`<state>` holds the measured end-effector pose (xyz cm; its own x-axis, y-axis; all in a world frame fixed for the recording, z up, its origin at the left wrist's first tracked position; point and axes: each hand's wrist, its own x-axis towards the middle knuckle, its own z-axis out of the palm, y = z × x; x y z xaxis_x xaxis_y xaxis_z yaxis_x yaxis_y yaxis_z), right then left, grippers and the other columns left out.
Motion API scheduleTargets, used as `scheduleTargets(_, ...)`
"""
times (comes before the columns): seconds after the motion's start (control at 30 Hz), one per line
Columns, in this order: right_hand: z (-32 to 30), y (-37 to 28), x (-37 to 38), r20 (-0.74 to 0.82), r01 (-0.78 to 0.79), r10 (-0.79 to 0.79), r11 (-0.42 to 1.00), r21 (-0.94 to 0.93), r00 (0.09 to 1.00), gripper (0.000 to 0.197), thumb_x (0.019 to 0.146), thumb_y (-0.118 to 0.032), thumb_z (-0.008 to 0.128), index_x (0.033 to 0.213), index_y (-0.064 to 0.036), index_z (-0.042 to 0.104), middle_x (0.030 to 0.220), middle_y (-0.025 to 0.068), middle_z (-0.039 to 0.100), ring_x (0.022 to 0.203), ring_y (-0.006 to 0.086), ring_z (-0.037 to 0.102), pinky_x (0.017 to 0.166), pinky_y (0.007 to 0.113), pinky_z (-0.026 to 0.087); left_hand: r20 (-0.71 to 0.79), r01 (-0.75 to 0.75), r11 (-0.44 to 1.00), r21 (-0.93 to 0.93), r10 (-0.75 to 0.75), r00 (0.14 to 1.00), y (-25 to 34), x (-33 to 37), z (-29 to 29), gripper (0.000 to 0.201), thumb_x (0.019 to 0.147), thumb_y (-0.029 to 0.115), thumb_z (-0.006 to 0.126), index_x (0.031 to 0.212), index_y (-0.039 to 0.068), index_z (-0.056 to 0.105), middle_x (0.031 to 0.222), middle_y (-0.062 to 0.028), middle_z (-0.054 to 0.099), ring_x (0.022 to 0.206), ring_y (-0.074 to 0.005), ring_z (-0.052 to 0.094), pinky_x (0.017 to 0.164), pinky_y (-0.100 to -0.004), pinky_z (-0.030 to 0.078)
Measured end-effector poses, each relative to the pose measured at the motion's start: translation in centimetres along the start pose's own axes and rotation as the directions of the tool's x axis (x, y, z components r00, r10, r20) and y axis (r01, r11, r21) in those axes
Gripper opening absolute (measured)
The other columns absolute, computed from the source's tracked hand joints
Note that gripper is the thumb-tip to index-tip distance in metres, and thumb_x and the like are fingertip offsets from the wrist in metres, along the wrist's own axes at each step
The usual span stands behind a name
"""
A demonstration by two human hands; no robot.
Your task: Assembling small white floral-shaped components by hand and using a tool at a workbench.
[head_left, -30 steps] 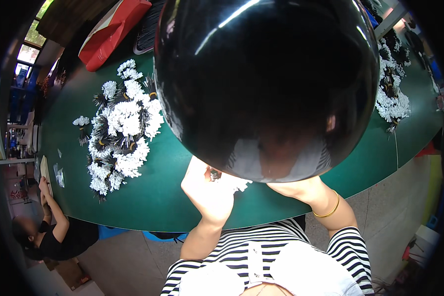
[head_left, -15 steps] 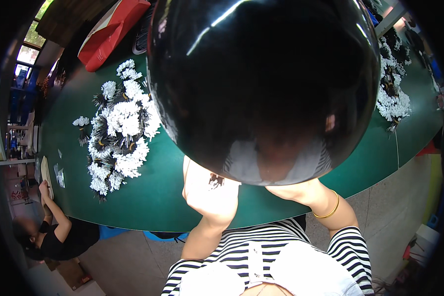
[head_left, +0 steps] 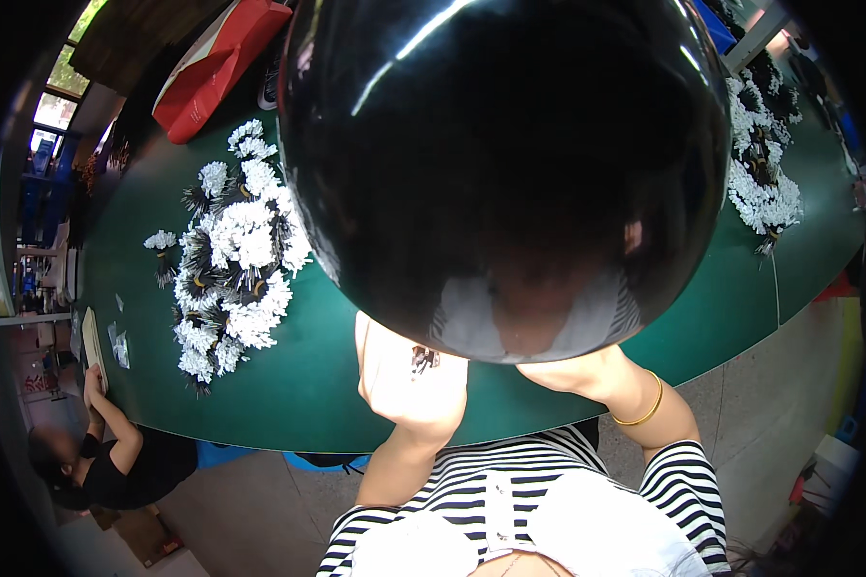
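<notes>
A large, glossy black rounded thing [head_left: 510, 183] fills the upper middle and hides what lies beneath it. My left hand [head_left: 409, 385] is just below its lower left edge, curled closed. A small dark, spiky-looking piece [head_left: 423, 361] shows against that hand; what the fingers hold is not clear. My right hand [head_left: 577, 370], with a gold bangle at the wrist, reaches under the lower right edge, so its fingers are hidden. To the left on the green table [head_left: 298, 404] lies a heap of bundles [head_left: 241, 236] of thin black stems with white ends, some tied with yellowish bands.
More white-ended bundles [head_left: 765, 197] lie at the right side of the table. A red bag [head_left: 212, 77] stands at the far left. Small clear plastic packets [head_left: 118, 346] rest near the left edge, where a co-worker in black [head_left: 135, 462] sits with hands at the table's edge.
The black rounded thing appears slightly farther left. Both my hands keep nearly the same place and pose. The co-worker's hands have shifted slightly.
</notes>
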<state>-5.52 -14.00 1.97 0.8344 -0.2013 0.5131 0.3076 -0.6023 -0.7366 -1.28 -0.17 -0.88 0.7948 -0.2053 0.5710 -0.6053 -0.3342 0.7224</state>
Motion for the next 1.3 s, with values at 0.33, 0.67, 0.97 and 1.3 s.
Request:
scheduleTargets(0.33,-0.3,-0.2,0.4,-0.031,0.005,-0.004,0.999,0.035,1.000,0.009,0.073,-0.001,0.058,0.081,0.0026,0.062,0.075,0.0143,0.061,0.064,0.0287,0.059,0.060,0.033,0.048,0.034,0.193,0.941,-0.278,-0.191,0.981,0.0,0.3,0.1,0.016,0.065,0.000,0.068,0.075,-0.005,0.057,0.070,-0.0070,0.056,0.057,-0.0142,0.049,0.049,-0.0231,0.038)
scheduleTargets(0.67,0.5,1.4,-0.5,0.063,0.039,-0.038,0.999,0.000,0.997,0.003,0.072,0.000,0.058,0.070,0.0018,0.059,0.059,0.0112,0.055,0.051,0.0258,0.053,0.049,0.032,0.044,0.147,0.345,0.705,-0.620,-0.327,0.933,0.3,0.4,0.3,0.021,0.076,0.008,0.058,0.085,-0.009,0.052,0.072,-0.0069,0.057,0.064,-0.0085,0.056,0.059,-0.0192,0.046)
scheduleTargets(0.97,0.7,1.7,-0.7,-0.012,0.113,-0.114,0.992,-0.052,0.993,0.004,0.071,0.000,0.059,0.068,0.0015,0.057,0.059,0.0107,0.053,0.051,0.0250,0.052,0.047,0.032,0.044,0.254,0.440,0.511,-0.738,-0.393,0.884,-0.8,-0.4,0.0,0.030,0.081,0.013,0.054,0.098,-0.009,0.044,0.076,-0.0081,0.053,0.063,-0.0085,0.053,0.054,-0.0183,0.044)
scheduleTargets(1.3,0.0,2.0,-0.3,-0.040,-0.003,0.007,0.995,0.103,0.999,0.006,0.075,0.000,0.059,0.079,0.0041,0.058,0.069,0.0121,0.057,0.056,0.0225,0.055,0.051,0.030,0.044,0.517,0.608,0.250,-0.754,-0.345,0.783,-2.4,-0.9,-1.0,0.053,0.079,0.011,0.059,0.119,-0.009,0.032,0.107,-0.0193,0.051,0.087,-0.0206,0.060,0.068,-0.0277,0.052)
